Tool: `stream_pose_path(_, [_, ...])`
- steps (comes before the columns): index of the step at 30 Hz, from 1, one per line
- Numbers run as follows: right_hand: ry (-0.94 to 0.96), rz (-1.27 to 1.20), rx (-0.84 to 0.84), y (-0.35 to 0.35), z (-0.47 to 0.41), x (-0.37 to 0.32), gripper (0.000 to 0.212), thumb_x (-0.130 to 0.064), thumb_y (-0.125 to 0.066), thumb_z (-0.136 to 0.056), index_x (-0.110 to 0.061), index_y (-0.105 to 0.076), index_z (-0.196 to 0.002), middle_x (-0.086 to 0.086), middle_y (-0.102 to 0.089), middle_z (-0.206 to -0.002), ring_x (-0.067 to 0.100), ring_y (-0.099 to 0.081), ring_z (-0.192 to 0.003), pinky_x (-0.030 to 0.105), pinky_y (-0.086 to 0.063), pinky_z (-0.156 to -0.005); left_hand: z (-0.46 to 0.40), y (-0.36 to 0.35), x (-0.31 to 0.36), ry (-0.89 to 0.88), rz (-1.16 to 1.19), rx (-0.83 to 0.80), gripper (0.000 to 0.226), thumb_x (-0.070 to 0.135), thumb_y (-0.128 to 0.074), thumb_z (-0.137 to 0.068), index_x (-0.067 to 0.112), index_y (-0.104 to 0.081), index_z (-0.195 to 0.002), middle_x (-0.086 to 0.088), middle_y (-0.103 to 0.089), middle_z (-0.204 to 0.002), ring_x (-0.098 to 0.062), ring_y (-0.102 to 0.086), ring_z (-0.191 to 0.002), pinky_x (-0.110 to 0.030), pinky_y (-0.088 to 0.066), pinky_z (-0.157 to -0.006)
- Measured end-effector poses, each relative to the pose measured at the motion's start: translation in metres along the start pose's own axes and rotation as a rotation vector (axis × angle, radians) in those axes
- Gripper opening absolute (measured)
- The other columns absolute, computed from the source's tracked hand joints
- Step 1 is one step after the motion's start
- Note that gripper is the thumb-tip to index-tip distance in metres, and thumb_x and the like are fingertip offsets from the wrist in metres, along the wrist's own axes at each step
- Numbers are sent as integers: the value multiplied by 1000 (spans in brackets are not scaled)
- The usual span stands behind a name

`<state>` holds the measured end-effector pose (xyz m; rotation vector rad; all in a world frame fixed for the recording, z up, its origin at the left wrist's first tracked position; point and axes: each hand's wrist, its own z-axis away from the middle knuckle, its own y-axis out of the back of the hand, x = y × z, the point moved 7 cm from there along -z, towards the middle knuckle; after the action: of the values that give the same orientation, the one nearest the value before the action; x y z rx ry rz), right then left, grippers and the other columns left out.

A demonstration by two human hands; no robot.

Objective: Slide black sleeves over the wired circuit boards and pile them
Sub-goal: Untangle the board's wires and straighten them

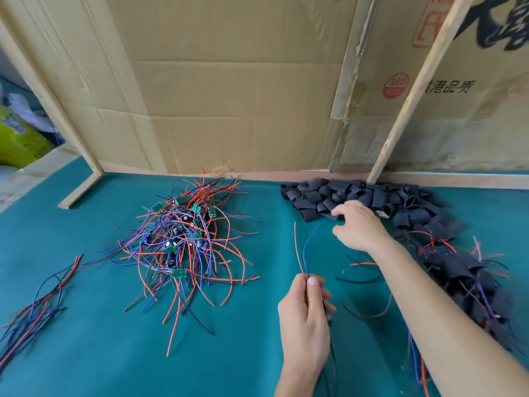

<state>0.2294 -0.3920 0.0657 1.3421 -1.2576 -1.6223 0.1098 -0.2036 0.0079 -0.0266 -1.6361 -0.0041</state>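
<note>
A tangled heap of small green circuit boards with red, blue and black wires lies left of centre on the teal table. Loose black sleeves are heaped at the back right, against the wooden ledge. A pile of sleeved boards lies at the right, partly hidden by my right forearm. My left hand grips one wired board; its red and blue wires stick up from my fingers and the board itself is hidden in my fist. My right hand reaches into the sleeve heap, fingertips touching a sleeve.
A bundle of loose red, blue and black wires lies at the left edge. Cardboard sheets and wooden battens wall off the back. The teal table covering spreads in front. A yellow-green package sits beyond the left frame.
</note>
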Motion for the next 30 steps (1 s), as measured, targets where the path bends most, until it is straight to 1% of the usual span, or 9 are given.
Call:
stream_pose_path(4, [-35, 155, -61, -22, -20, -5, 51, -12, -50, -95, -25, -54, -145, -3, -15, -173, 36, -49, -138, 47, -48, -98, -1, -2, 1, 13, 10, -12, 31, 21, -43, -110, 16, -63, -86, 0, -67, -75, -15, -64, -60, -29, -51, -55])
stream_pose_path(9, [-73, 156, 6, -21, -22, -3, 49, -14, -50, -97, -18, -51, -146, -3, -28, -168, 33, -49, -139, 46, -47, -100, -1, -1, 1, 6, 22, -15, 31, 20, -43, -109, 16, -63, -86, -1, -67, -75, -15, -63, -59, -29, -50, -55])
stream_pose_path(13, [-134, 50, 222, 6, 4, 1, 31, -21, -56, -99, -14, -63, -128, 7, -61, -138, 37, -60, -120, 41, -49, -85, -2, -1, 1, -7, 19, -10, 29, 19, -41, -110, 18, -62, -90, 0, -68, -76, -15, -64, -60, -29, -51, -55])
stream_pose_path(16, [-120, -187, 398, 28, 50, 1, 22, -24, -61, -93, -18, -79, -103, 8, -77, -99, 33, -68, -90, 36, -52, -72, -2, 0, 2, -28, -2, -9, 25, 19, -39, -110, 24, -61, -98, 5, -70, -82, -14, -66, -62, -28, -53, -56])
stream_pose_path(19, [-102, -404, 392, 28, 99, -4, 28, -35, -54, -74, -15, -73, -66, 1, -68, -59, 23, -64, -63, 33, -53, -63, -3, -1, 3, -34, -22, -11, 22, 22, -39, -110, 30, -59, -106, 12, -70, -94, -17, -69, -66, -29, -55, -60])
stream_pose_path(22, [-76, -531, 288, 4, 125, -12, 25, -40, -59, -67, -20, -65, -54, -6, -63, -54, 12, -58, -58, 22, -43, -56, -3, -2, 4, -56, -55, -34, 23, 21, -38, -110, 31, -59, -108, 13, -72, -95, -17, -70, -69, -32, -58, -65])
stream_pose_path(25, [-41, -627, 282, -16, 131, -13, 27, -29, -75, -73, -20, -62, -51, -11, -63, -52, 7, -56, -54, 17, -41, -54, -2, -2, 4, -62, -84, -42, 25, 18, -37, -110, 27, -59, -105, 3, -74, -84, -19, -69, -67, -39, -58, -67])
stream_pose_path(28, [-28, -680, 308, -25, 131, -6, 30, -16, -80, -75, -17, -58, -54, -9, -61, -52, 6, -51, -51, 20, -39, -53, -2, -2, 3, -62, -105, -34, 26, 17, -37, -110, 26, -59, -102, 4, -74, -86, -21, -66, -66, -38, -56, -66])
stream_pose_path(30, [-23, -785, 270, -29, 130, -3, 26, -12, -82, -73, -19, -59, -65, -6, -64, -57, 6, -53, -52, 31, -45, -56, -1, -3, 6, -73, -119, -35, 26, 17, -37, -110, 26, -59, -100, 7, -74, -87, -20, -67, -67, -33, -56, -66])
